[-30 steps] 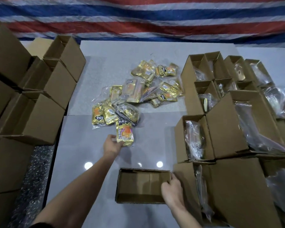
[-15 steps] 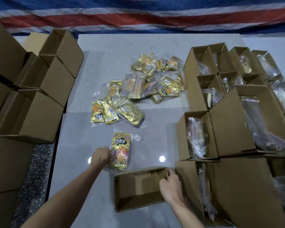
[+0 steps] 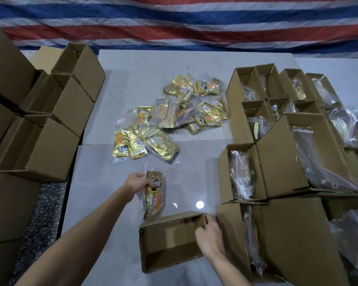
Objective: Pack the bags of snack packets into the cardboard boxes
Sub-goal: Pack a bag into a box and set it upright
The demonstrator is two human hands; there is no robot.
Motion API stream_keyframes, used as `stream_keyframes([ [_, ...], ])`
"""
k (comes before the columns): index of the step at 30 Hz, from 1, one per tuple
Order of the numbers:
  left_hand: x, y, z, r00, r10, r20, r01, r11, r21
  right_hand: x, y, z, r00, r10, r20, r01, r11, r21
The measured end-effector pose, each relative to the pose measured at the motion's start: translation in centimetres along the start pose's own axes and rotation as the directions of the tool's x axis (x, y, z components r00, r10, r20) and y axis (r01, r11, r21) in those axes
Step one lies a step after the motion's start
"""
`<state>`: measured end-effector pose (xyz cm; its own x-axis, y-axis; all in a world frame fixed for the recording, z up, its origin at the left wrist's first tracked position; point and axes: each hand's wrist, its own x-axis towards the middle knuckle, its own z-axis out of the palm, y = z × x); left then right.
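My left hand (image 3: 137, 181) grips the top of a clear bag of gold snack packets (image 3: 154, 198), which hangs upright just behind an empty cardboard box (image 3: 169, 244). The box lies on the grey table near me, tipped so its opening faces me. My right hand (image 3: 210, 237) holds the box's right wall, fingers curled over the rim. More bags of gold packets (image 3: 171, 120) lie in a loose pile in the middle of the table.
Several open boxes with bags inside (image 3: 277, 151) crowd the right side of the table. Empty boxes (image 3: 46, 120) are stacked along the left. A striped tarp (image 3: 174, 21) hangs behind. Bare grey table (image 3: 103, 182) shows around my left arm.
My left hand picked one bag from the pile, pulled it toward me and stood it upright behind the box. My right hand tipped the box up from flat.
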<state>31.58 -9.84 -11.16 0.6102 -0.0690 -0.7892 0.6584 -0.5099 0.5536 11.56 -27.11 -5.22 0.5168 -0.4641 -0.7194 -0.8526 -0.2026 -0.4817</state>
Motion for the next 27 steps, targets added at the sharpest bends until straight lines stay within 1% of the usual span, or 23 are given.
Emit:
stream_keyframes([
  [3, -0.8, 0.1, -0.7, 0.999, 0.042, -0.021, -0.044, 0.995, -0.093, -0.2, 0.1, 0.3, 1.0, -0.003, -0.014, 0.003, 1.0, 0.002],
  [5, -1.5, 0.0, -1.1, 0.996, 0.083, -0.015, -0.084, 0.99, -0.11, -0.3, 0.2, 0.6, 1.0, -0.013, -0.026, 0.013, 1.0, 0.004],
  [7, -2.3, 0.0, -1.4, 0.984, 0.175, -0.029, -0.177, 0.983, -0.049, -0.4, 0.3, 0.8, 0.999, -0.029, -0.035, 0.029, 1.0, 0.008],
  [10, -3.8, 0.1, -1.8, 0.937, 0.335, -0.094, -0.333, 0.942, 0.041, -0.5, 0.5, 1.1, 0.998, -0.042, -0.036, 0.043, 0.999, 0.014],
  [12, -5.0, 0.3, -2.2, 0.913, 0.405, -0.05, -0.4, 0.912, 0.09, -0.6, 0.6, 1.2, 0.998, -0.055, -0.034, 0.056, 0.998, 0.026],
  [15, -7.0, 0.4, -2.5, 0.877, 0.469, 0.104, -0.479, 0.867, 0.136, -0.4, 0.7, 1.4, 0.998, -0.056, -0.04, 0.058, 0.997, 0.047],
  [16, -7.8, 0.4, -2.5, 0.87, 0.478, 0.124, -0.492, 0.859, 0.14, -0.4, 0.7, 1.4, 0.998, -0.054, -0.04, 0.056, 0.997, 0.053],
  [20, -11.0, 0.4, -2.5, 0.856, 0.506, 0.102, -0.512, 0.858, 0.043, -0.4, 1.0, 1.6, 0.998, -0.063, -0.027, 0.064, 0.996, 0.065],
  [21, -11.8, 0.4, -2.6, 0.851, 0.514, 0.107, -0.521, 0.853, 0.041, -0.4, 1.0, 1.6, 0.998, -0.066, -0.019, 0.067, 0.996, 0.066],
  [24, -14.4, 0.7, -3.1, 0.8, 0.59, 0.11, -0.6, 0.792, 0.116, -0.5, 1.2, 1.5, 0.998, -0.067, 0.004, 0.067, 0.996, 0.061],
  [26, -16.2, 1.2, -3.3, 0.743, 0.665, 0.075, -0.667, 0.73, 0.147, -0.5, 1.3, 1.3, 0.997, -0.075, 0.012, 0.074, 0.996, 0.055],
  [27, -17.0, 1.5, -3.5, 0.726, 0.686, 0.054, -0.686, 0.715, 0.136, -0.5, 1.4, 1.3, 0.997, -0.082, 0.014, 0.081, 0.995, 0.052],
])
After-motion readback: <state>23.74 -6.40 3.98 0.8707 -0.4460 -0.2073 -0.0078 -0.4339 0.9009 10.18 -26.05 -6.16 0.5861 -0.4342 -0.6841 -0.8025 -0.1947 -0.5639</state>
